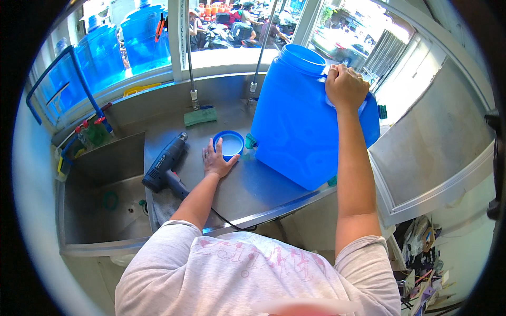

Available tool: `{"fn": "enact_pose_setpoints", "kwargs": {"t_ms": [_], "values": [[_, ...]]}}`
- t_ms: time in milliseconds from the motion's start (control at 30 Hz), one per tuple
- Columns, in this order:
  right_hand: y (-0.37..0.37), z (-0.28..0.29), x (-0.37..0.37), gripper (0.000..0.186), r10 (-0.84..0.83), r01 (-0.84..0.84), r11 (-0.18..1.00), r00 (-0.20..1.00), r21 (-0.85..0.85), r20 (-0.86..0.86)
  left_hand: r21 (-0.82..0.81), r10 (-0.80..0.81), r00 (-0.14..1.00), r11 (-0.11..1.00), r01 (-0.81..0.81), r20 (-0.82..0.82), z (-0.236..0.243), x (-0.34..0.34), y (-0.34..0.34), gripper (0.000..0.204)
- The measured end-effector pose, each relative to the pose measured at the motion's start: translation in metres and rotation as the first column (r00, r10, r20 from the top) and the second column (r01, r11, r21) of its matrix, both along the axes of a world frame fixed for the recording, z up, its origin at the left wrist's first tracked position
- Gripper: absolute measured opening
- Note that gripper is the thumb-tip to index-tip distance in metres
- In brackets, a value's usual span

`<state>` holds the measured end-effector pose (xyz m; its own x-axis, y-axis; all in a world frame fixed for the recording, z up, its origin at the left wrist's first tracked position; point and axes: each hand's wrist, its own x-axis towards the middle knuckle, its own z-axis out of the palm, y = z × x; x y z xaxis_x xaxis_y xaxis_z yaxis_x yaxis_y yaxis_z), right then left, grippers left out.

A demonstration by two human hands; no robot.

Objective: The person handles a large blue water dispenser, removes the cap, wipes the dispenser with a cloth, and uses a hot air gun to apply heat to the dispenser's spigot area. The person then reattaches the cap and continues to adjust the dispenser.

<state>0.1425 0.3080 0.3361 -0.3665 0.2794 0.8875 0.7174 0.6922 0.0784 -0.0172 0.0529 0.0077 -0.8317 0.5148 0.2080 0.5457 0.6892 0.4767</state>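
A large blue plastic jug stands tilted on the steel counter, its wide round mouth uncovered. My right hand is closed around the handle at its upper right side. To the jug's left, a round blue screw lid with a pale inside lies on the counter. My left hand is at its near-left rim, with fingers spread and the index finger and thumb touching the edge. A dark heat gun lies left of that hand, its nozzle pointing away from me. Small green taps stick out from the jug.
A steel sink basin is at the left. Behind the lid lies a green scrubbing pad, near two upright metal pipes. Blue water bottles stand by the window. A hinged panel is at the right, and a cable hangs over the counter's front edge.
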Motion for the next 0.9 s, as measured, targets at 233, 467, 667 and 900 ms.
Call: {"fn": "enact_pose_setpoints", "kwargs": {"t_ms": [233,467,667,900], "values": [[-0.0052,0.0019,-0.0005,0.044,0.003,-0.003,1.000,0.999,0.016,-0.050,0.020,-0.012,1.000,1.000,0.012,-0.023,0.0004,0.0003,-0.0011,0.101],[-0.0063,0.0036,-0.0016,0.047,-0.029,0.028,0.999,0.999,-0.040,-0.021,0.031,-0.008,1.000,0.999,0.008,-0.011,-0.0033,-0.0004,-0.0007,0.101],[-0.0050,0.0026,-0.0007,0.041,-0.016,0.016,1.000,1.000,-0.026,-0.014,0.034,-0.017,0.999,0.999,0.018,-0.038,-0.0028,-0.0010,-0.0008,0.101],[-0.0047,0.0021,-0.0010,0.041,-0.031,0.030,0.999,1.000,-0.031,-0.005,0.043,-0.021,0.999,0.999,0.023,-0.047,-0.0014,0.0001,-0.0030,0.100]]}}
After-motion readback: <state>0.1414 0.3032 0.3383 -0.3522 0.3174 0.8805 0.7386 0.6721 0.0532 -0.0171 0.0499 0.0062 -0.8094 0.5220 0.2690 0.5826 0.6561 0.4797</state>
